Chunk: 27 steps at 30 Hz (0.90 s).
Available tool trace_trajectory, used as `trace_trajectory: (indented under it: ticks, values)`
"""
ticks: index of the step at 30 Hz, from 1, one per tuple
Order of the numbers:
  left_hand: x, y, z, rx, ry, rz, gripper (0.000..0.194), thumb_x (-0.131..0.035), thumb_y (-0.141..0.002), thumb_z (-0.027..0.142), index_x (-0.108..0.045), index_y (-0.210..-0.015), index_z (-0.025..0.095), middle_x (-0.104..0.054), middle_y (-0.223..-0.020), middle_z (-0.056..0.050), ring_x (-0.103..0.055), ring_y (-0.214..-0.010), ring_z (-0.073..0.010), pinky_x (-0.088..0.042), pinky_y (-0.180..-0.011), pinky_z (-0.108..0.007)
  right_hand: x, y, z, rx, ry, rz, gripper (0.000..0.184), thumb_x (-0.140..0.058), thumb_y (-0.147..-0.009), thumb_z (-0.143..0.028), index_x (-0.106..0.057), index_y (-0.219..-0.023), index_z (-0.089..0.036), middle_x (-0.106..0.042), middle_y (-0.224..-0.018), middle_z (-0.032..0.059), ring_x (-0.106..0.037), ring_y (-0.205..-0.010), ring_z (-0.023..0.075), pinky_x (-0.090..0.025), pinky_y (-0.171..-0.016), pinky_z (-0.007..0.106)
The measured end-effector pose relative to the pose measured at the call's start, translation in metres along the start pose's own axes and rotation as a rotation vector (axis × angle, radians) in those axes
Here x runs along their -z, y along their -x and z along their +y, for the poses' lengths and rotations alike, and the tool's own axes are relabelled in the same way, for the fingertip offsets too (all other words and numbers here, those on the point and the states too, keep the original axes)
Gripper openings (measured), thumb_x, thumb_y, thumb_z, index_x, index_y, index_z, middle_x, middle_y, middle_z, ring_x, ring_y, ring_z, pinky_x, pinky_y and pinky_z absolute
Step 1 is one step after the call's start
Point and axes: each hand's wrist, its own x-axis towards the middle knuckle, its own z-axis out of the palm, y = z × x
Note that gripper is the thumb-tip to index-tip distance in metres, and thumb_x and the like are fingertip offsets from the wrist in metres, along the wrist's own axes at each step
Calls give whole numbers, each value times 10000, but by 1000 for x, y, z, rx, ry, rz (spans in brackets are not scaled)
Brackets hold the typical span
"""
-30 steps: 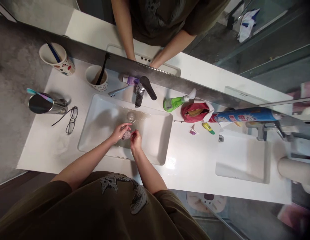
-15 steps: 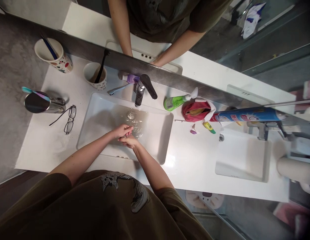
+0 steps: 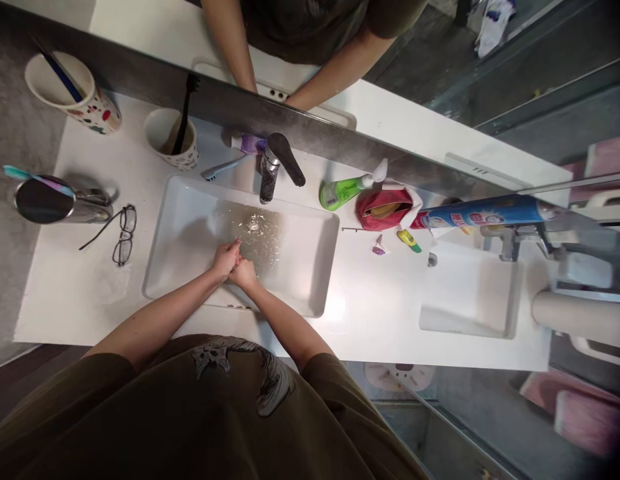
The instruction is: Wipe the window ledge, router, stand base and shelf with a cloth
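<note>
My left hand point(image 3: 225, 261) and my right hand point(image 3: 244, 273) are pressed together over the near half of the white sink point(image 3: 303, 267). Their fingers are closed around each other, and no separate object shows between them. The palms are hidden. Just beyond the hands, rippling water point(image 3: 255, 243) glints around the drain point(image 3: 253, 224). The dark faucet point(image 3: 269, 177) stands at the sink's far edge, apart from both hands.
Left of the sink lie eyeglasses point(image 3: 125, 235), near a metal mug point(image 3: 50, 201) and two patterned cups, one a white cup point(image 3: 187, 158). To the right are a green pump bottle point(image 3: 343, 193), a red pouch point(image 3: 390, 200) and a second sink point(image 3: 465, 293). A mirror borders the back.
My hands have drawn closer together, moving left and a little nearer, and their fingers now close on each other. The camera view has shifted slightly.
</note>
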Motion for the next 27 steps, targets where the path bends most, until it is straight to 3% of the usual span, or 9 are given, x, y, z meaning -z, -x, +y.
trace_trajectory:
  ticks: [3, 6, 8, 10, 13, 15, 18, 23, 27]
  values:
    - [5, 9, -1, -50, -80, 20, 565, -462, -894, 505, -294, -433, 225, -305, -363, 41, -317, -384, -92, -277, -462, -249, -4, 0, 1, 21, 12, -23, 355, -542, -893, -283, -654, -1185, -115, -735, -1101, 172, -729, -946, 275, -542, -830, 316]
    - [21, 23, 4, -123, -164, -6, 546, -606, -799, 473, -337, -407, 205, -317, -388, 42, -322, -430, -88, -246, -487, -254, -3, 5, 27, 135, 19, -65, 425, -615, -882, -348, -631, -1244, -127, -725, -1152, 167, -696, -1066, 282, -518, -937, 339]
    - [40, 32, 8, -198, -225, -21, 540, -659, -752, 454, -331, -408, 198, -310, -414, 45, -304, -461, -86, -249, -508, -256, -1, 9, 57, 196, 26, -22, 532, -642, -880, -400, -578, -1335, -132, -655, -1309, 178, -600, -1247, 282, -450, -1064, 363]
    - [64, 39, 9, -311, -326, -16, 540, -628, -776, 470, -327, -418, 199, -319, -431, 40, -309, -474, -92, -275, -523, -258, -4, 11, 86, 124, 48, 92, 581, -573, -929, -377, -493, -1426, -88, -508, -1477, 212, -442, -1409, 293, -336, -1176, 427]
    - [99, 47, 3, -390, -441, 18, 534, -502, -868, 498, -384, -438, 205, -403, -432, 19, -395, -462, -104, -338, -527, -251, -19, 1, 99, 56, 76, 146, 547, -448, -979, -293, -455, -1451, -18, -386, -1553, 243, -300, -1489, 345, -191, -1229, 549]
    - [116, 54, -4, -332, -425, 43, 536, -457, -901, 507, -437, -459, 205, -468, -437, 8, -454, -449, -106, -372, -513, -240, -31, -17, 80, 196, 65, 92, 529, -446, -981, -298, -480, -1445, -46, -415, -1548, 204, -308, -1485, 349, -162, -1238, 549]
    - [132, 65, -13, -249, -374, 79, 534, -465, -902, 531, -483, -482, 202, -512, -449, 2, -491, -433, -105, -395, -476, -225, -32, -69, 23, 356, 37, 116, 568, -410, -1004, -338, -371, -1525, -116, -352, -1601, 129, -264, -1513, 276, -111, -1264, 481]
    - [147, 83, -4, -170, -306, 172, 509, -469, -904, 507, -504, -500, 199, -504, -432, 11, -510, -405, -104, -404, -428, -207, 0, -164, -76, 260, -43, 360, 582, -253, -1043, -332, -210, -1581, -114, -202, -1658, 124, -133, -1552, 227, -49, -1260, 509]
    - [152, 86, 8, -206, -328, 170, 488, -470, -898, 449, -484, -477, 202, -518, -423, 8, -513, -394, -100, -421, -428, -202, -18, -158, -112, 251, -61, 434, 597, -241, -1036, -292, -189, -1575, -40, -153, -1659, 173, -65, -1560, 267, -66, -1255, 517]
